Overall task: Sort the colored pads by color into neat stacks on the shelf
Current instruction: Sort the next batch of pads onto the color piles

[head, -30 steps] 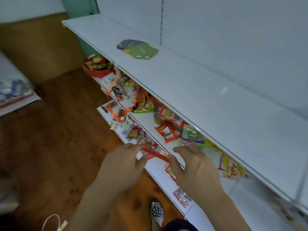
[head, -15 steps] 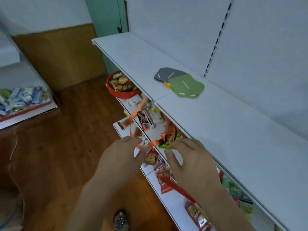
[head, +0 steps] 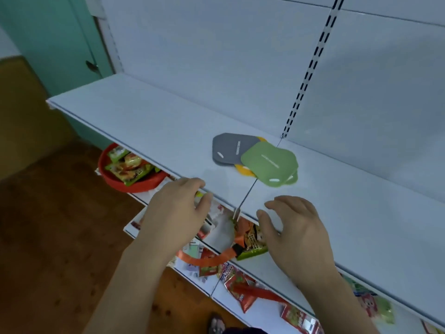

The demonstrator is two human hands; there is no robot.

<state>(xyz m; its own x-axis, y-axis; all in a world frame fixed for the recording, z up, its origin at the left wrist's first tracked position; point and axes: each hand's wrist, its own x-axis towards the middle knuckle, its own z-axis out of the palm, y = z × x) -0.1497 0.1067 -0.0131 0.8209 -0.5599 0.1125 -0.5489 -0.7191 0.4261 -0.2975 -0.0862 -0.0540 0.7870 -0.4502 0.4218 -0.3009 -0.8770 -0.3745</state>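
Head view gives us a white shelf (head: 149, 131) with a small overlapping pile of pads lying flat on it, just left of the slotted upright (head: 310, 68) in the back panel. We see a grey pad (head: 228, 148) to the left, a green pad (head: 268, 162) lapped over its right edge, a sliver of an orange pad (head: 242, 170) poking out underneath both, and the edge of a second green pad (head: 292, 180) under the top one. Each of the two top pads carries a line of pale lettering along its middle, but it is too small and soft for us to read. Each also has a pale oval slot near one corner.

On the lower shelves lie snack packets (head: 250, 239) with printing we cannot make out, an orange strap (head: 207, 260) curling across them, and a red bowl (head: 134, 182) of packets half hidden under the top shelf's front edge. Much of that lower stock is covered by our arms or cut off at the bottom right.

Our left hand (head: 173, 213) hovers at the shelf's front edge, fingers loosely spread, holding nothing. Our right hand (head: 293, 227) is over the shelf surface just inside the edge, fingers fanned wide and likewise empty. The pile lies beyond both hands, farther back on the shelf, roughly between them and a little closer to the right one; neither hand touches it.
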